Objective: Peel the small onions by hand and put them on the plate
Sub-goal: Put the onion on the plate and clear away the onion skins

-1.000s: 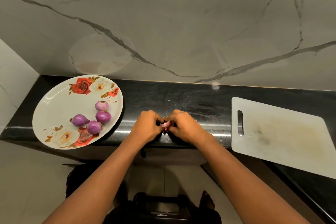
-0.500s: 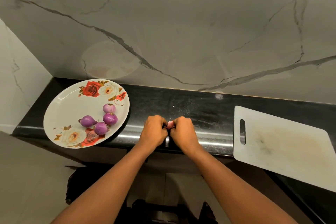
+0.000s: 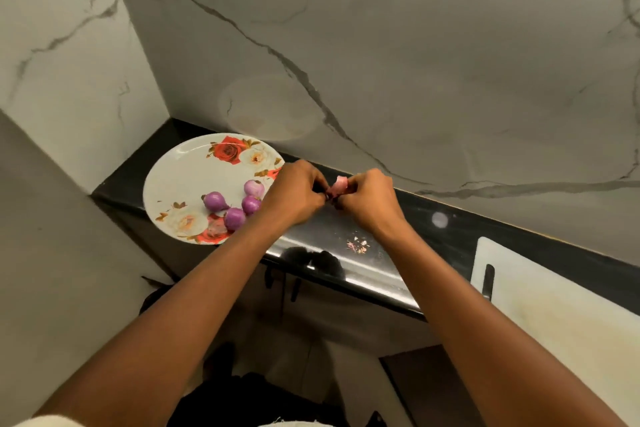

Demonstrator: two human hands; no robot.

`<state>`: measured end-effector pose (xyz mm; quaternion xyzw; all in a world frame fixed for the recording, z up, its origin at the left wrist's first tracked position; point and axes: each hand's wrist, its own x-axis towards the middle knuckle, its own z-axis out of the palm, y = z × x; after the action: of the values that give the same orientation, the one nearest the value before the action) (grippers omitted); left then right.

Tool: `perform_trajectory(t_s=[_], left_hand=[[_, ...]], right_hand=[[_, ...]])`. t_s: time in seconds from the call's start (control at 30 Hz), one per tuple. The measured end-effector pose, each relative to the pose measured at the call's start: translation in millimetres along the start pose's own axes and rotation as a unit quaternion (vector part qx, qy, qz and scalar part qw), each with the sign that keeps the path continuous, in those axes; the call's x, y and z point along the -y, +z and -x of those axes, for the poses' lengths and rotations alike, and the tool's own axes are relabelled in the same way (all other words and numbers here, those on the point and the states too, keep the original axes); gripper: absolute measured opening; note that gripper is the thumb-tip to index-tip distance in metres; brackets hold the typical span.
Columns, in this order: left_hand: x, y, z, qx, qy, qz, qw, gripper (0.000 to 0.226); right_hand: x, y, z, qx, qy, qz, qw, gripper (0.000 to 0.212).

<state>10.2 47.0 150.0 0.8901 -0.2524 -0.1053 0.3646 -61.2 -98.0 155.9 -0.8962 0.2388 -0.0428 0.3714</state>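
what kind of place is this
Probably a home kitchen: a black stone counter against a marble-look wall, a white cutting board, and a flowered plate of peeled small onions.

Counter [image 3: 363,263]: black polished stone, glossy, mirror glare along the near edge. Wall [image 3: 415,62]: pale marble-look slabs with grey veins and a soft sheen. Plate [image 3: 180,184] at left: smooth, glossy white with a rose print; ceramic or plastic, can't tell. Peeled onions [image 3: 215,201] on it: slick, shiny purple. Pink onion [image 3: 338,186] right of the plate: dry, papery skin. Flakes [image 3: 358,246] on the counter: same papery stuff. Cutting board [image 3: 571,322] at right: white plastic, matt, stained.
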Motion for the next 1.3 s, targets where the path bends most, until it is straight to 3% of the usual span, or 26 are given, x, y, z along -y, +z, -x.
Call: perform_trajectory(t_s=[0.27,0.43,0.63,0.8,0.97,1.3], left_hand=[[92.5,-66.0,104.1,-0.106,-0.119,0.032,0.987,0.019],[204.1,-77.0,179.7,-0.159,-0.249,0.015,0.955,0.025],[365.3,-18.8,216.5,-0.175,-0.402,0.058,0.897,0.022],[463.2,46.7,204.2,-0.170,-0.434,0.097,0.879,0.023],[527.3,90.7,182.2,-0.172,-0.444,0.127,0.870,0.023],[578.3,119.5,170.0,-0.206,-0.484,0.149,0.837,0.024]], right_hand=[[66.8,108.3,33.4,0.156,-0.120,-0.032,0.980,0.014],[96.9,241.8,62.1,0.268,-0.201,-0.027,0.942,0.026],[69.5,417.6,65.9,0.387,-0.140,0.000,0.911,0.029],[20.8,518.3,48.0,0.407,-0.083,0.029,0.909,0.023],[-15.6,586.7,19.7,0.400,-0.078,0.072,0.911,0.015],[-32.9,647.5,0.0,0.359,-0.081,0.087,0.926,0.027]])
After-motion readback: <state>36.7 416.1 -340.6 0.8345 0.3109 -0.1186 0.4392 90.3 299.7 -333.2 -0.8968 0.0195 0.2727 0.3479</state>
